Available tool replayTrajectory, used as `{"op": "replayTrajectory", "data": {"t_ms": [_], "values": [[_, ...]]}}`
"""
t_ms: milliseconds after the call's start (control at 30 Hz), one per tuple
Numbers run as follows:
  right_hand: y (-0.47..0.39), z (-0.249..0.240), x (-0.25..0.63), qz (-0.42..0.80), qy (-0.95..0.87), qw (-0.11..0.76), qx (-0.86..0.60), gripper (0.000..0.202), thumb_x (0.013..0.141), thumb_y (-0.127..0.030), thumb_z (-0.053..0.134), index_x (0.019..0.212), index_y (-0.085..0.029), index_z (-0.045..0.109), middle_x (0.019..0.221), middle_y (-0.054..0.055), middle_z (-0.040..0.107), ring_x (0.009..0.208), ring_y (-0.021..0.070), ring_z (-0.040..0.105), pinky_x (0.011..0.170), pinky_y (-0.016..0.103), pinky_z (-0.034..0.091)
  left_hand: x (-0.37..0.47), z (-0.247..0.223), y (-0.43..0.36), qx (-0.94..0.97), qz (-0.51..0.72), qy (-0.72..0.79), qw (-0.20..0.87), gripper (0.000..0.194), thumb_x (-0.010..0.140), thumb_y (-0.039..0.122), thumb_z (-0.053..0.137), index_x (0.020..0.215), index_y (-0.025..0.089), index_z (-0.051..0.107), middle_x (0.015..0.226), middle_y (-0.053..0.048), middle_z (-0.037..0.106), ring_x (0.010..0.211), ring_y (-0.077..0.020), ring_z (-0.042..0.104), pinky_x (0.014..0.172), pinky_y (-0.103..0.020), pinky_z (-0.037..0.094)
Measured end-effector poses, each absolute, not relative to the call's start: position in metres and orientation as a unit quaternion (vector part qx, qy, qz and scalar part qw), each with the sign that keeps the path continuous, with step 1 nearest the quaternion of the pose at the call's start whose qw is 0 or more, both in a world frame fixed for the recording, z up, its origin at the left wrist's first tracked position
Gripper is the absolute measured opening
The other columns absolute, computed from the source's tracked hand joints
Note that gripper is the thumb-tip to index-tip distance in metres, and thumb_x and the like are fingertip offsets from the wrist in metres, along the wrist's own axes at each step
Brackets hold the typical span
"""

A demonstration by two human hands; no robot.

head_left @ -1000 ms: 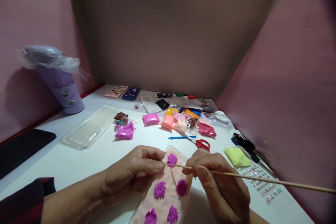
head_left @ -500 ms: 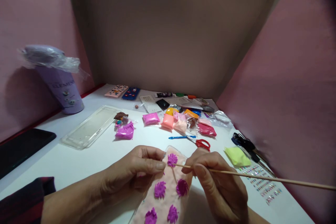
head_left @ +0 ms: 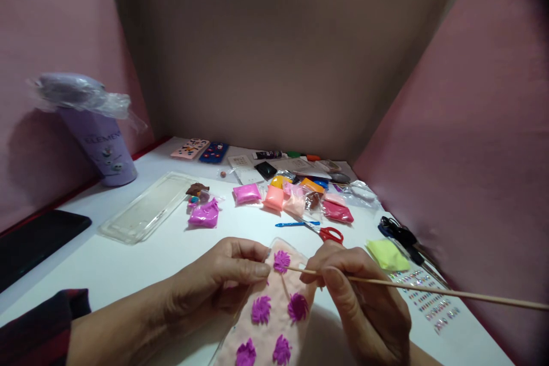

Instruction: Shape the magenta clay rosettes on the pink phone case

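Observation:
My left hand (head_left: 234, 266) grips the upper left edge of a phone case (head_left: 278, 291) spread with pale peach clay. Several purple clay flowers (head_left: 261, 310) with notched petals sit on it. Between the thumb and fingers of my right hand (head_left: 355, 291) is a thin wooden skewer (head_left: 412, 287), closed in a pinch. The skewer's tip is at the right side of the topmost purple flower (head_left: 282, 262); whether it presses in I cannot tell. The lower end of the case runs out of the picture.
Behind my hands lie a blue clay tool (head_left: 295, 224), red-handled scissors (head_left: 331, 235) and several clay packets (head_left: 274, 198). A clear case (head_left: 141, 209), a black phone (head_left: 43, 243) and a purple tumbler (head_left: 100, 146) stand left. Yellow clay (head_left: 388, 255) and a gem sheet (head_left: 424, 294) lie right.
My right hand and the skewer have shifted very slightly to the right, the tip easing back a little from the middle of the top flower. My left hand and the case stay put.

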State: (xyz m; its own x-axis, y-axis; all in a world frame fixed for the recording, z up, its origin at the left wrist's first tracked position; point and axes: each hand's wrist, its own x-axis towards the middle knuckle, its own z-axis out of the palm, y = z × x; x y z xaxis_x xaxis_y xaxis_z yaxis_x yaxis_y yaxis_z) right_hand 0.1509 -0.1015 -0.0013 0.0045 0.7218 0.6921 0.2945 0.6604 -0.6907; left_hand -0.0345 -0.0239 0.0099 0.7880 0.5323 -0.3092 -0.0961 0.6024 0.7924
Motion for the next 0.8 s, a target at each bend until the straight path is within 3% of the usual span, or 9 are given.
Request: {"op": "replayTrajectory", "data": {"t_ms": [267,500,800], "values": [[-0.1025,-0.0021,0.1522,0.192,-0.692,0.594,-0.362,0.018,0.091,-0.010,0.041,0.093,-0.019,0.057,0.077,0.004,0.061,0.067,0.0170,0.057,0.059,0.035,0.045,-0.0347,0.0040,-0.0244,0.419,0.194,0.268,0.846,0.013,0.070,0.021,0.070,0.074,0.010,0.064,0.048,0.005,0.040,0.038,-0.0019,0.018,0.038,-0.020,0.011],[-0.1029,-0.0014,0.1527,0.200,-0.691,0.583,-0.377,0.017,0.091,-0.012,0.041,0.090,-0.019,0.057,0.076,0.004,0.060,0.066,0.0170,0.057,0.059,0.035,0.043,-0.0346,0.0086,-0.0247,0.417,0.185,0.275,0.846,0.014,0.068,0.023,0.071,0.070,0.011,0.063,0.048,0.005,0.042,0.038,-0.0016,0.021,0.040,-0.020,0.014],[-0.1036,-0.0026,0.1512,0.201,-0.684,0.597,-0.368,0.016,0.091,-0.012,0.042,0.090,-0.019,0.057,0.076,0.004,0.061,0.066,0.0173,0.057,0.059,0.034,0.043,-0.0353,0.0009,-0.0237,0.429,0.187,0.261,0.844,0.015,0.073,0.022,0.067,0.080,0.009,0.065,0.048,0.006,0.039,0.038,-0.0018,0.016,0.038,-0.021,0.007]]}}
